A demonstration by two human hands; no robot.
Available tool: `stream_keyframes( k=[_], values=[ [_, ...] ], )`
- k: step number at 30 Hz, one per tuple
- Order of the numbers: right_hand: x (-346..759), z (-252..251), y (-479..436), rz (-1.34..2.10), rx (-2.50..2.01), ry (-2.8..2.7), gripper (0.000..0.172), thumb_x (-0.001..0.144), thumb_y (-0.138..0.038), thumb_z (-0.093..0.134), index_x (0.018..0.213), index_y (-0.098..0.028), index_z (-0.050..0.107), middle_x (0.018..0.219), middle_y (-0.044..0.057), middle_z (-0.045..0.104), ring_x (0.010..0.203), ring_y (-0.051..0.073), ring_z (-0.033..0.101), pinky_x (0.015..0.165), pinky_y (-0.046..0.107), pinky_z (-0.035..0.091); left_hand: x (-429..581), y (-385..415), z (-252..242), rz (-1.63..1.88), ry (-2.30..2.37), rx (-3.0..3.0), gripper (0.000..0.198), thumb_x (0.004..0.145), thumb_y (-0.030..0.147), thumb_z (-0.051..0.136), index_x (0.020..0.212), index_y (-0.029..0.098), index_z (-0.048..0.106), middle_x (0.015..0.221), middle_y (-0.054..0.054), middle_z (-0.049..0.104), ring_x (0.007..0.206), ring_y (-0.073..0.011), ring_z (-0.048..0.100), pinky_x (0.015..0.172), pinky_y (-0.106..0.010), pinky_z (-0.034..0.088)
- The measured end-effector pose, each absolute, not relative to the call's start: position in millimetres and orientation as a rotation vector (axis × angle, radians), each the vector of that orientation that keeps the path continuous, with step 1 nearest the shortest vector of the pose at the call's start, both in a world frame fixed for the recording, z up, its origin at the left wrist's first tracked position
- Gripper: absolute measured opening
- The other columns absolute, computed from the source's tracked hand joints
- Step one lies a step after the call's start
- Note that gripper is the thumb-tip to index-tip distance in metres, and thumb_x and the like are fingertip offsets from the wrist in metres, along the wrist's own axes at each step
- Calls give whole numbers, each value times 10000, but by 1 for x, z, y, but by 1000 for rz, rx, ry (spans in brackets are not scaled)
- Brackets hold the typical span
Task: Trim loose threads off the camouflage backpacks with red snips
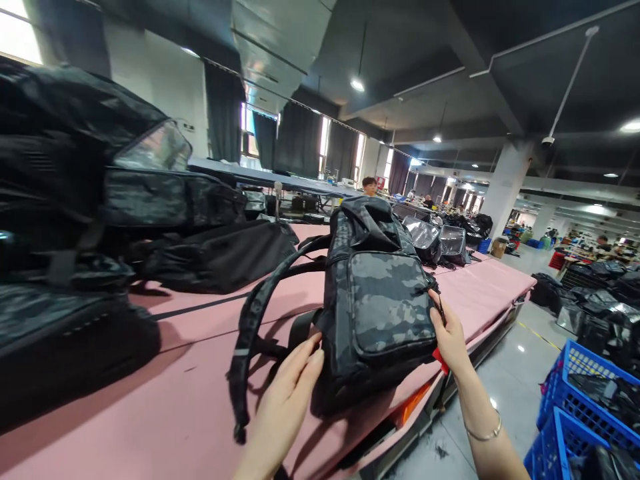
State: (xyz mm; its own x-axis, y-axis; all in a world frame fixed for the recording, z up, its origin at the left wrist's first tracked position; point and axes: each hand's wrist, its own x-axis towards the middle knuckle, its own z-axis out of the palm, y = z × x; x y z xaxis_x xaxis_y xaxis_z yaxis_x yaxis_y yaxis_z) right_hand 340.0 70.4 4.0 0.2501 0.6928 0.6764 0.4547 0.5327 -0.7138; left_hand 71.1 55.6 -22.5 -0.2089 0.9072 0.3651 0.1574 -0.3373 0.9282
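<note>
A black and grey camouflage backpack [387, 303] leans back on the pink-covered table, its front pocket facing me. My left hand [295, 373] is closed on its lower left side edge, fingers pressed together. Beside that hand, a padded shoulder strap [253, 313] arches out over the table. At the pocket's right edge is my right hand [449, 330], thumb and fingers closed around a slim dark tool [441, 308]. Something red shows below this hand; whether it belongs to the tool I cannot tell. Dark cord ends [427, 288] lie by its fingertips.
Large dark bags [65, 160] are heaped on the left of the pink table [200, 393]. Silver-lined bags [440, 240] stand farther along it. Blue crates [575, 400] holding dark pieces are on the floor at right. A person [369, 187] is behind the backpack.
</note>
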Motion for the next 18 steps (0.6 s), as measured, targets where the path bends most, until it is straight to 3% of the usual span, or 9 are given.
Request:
stream_keyframes(
  k=[3,7,10,14,18],
  values=[
    [342,0,64,232,-1087,-1360,506,912,-492,514,1307,-188,600,1355,110,600,1319,263,494,1148,485,327,82,65,-16,1610,1293,1416,508,692,673,575,919,224,648,1019,-75,674,1024,-284,616,942,-416,485],
    [344,-8,54,246,-1097,-1342,485,917,-480,520,1309,-206,599,1364,95,594,1328,265,482,1165,498,289,87,75,-7,1666,1278,1367,442,669,654,634,698,224,537,629,33,514,625,-177,525,629,-301,469],
    [345,-14,47,251,-1088,-1329,471,918,-473,529,1310,-220,598,1369,85,591,1328,262,482,1170,494,279,85,75,-3,1620,1225,1354,473,657,670,625,634,201,565,596,8,554,591,-176,520,544,-279,428],
    [354,-6,47,322,-1048,-1310,474,883,-507,573,1260,-227,635,1345,87,611,1304,274,506,1145,494,316,88,61,7,1579,1137,1378,500,648,684,608,576,189,589,596,-23,592,623,-194,548,548,-276,443],
    [376,20,65,465,-1027,-1240,508,749,-583,695,1069,-189,714,1117,121,723,1072,297,653,958,469,493,108,35,19,1477,1024,1337,528,649,685,622,485,196,506,450,26,436,446,-114,378,429,-244,330]
  ],
)
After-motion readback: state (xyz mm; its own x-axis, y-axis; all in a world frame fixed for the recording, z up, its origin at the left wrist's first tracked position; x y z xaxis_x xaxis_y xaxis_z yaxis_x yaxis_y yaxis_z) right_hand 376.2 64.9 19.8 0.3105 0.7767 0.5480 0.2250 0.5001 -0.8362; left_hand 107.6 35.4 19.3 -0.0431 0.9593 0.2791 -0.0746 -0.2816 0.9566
